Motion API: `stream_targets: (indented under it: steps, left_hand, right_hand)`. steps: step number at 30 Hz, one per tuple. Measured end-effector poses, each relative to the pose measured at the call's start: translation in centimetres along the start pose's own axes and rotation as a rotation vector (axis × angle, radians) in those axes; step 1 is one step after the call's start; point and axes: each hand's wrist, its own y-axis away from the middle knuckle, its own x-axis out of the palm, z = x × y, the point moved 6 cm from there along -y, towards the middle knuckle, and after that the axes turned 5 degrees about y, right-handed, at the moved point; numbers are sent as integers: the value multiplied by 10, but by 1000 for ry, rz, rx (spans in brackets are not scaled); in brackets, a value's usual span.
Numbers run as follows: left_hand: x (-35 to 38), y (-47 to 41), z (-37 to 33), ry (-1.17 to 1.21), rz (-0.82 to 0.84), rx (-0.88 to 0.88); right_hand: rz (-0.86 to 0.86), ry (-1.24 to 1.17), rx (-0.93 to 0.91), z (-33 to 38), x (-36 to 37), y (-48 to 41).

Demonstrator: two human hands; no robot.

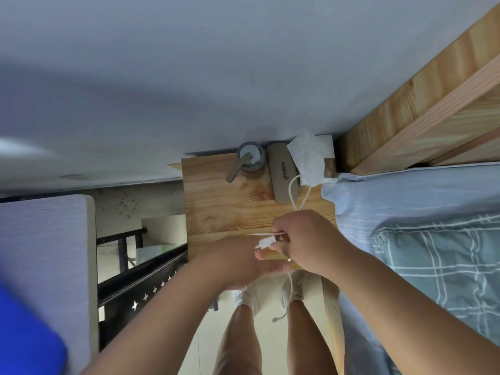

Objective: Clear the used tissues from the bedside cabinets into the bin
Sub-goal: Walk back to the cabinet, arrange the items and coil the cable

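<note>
I look down on a wooden bedside cabinet (221,201) against the wall. A white tissue (308,155) sticks up from a tissue pack at the cabinet's back right corner. My right hand (305,239) pinches a white charging cable (295,193) near its plug, above the cabinet's front edge. A loop of the cable runs back toward the tissue pack. My left hand (238,261) sits just beside and below the right, its fingers by the cable's plug; whether it grips the cable is hidden. No bin is in view.
A grey cup with a strap (249,158) and a flat taupe case (282,174) stand at the cabinet's back. A bed with a blue sheet and checked pillow (438,263) lies right, its wooden headboard (422,104) behind. A black metal rail (140,277) is left.
</note>
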Motion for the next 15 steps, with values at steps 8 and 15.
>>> stream_targets:
  steps: [8,15]
  left_hand:
    - [-23,-9,19,441,-635,115]
    - [-34,-11,9,1682,-610,284]
  right_hand:
    - [24,-27,69,7,1,12]
    - [250,-724,284,32,42,31]
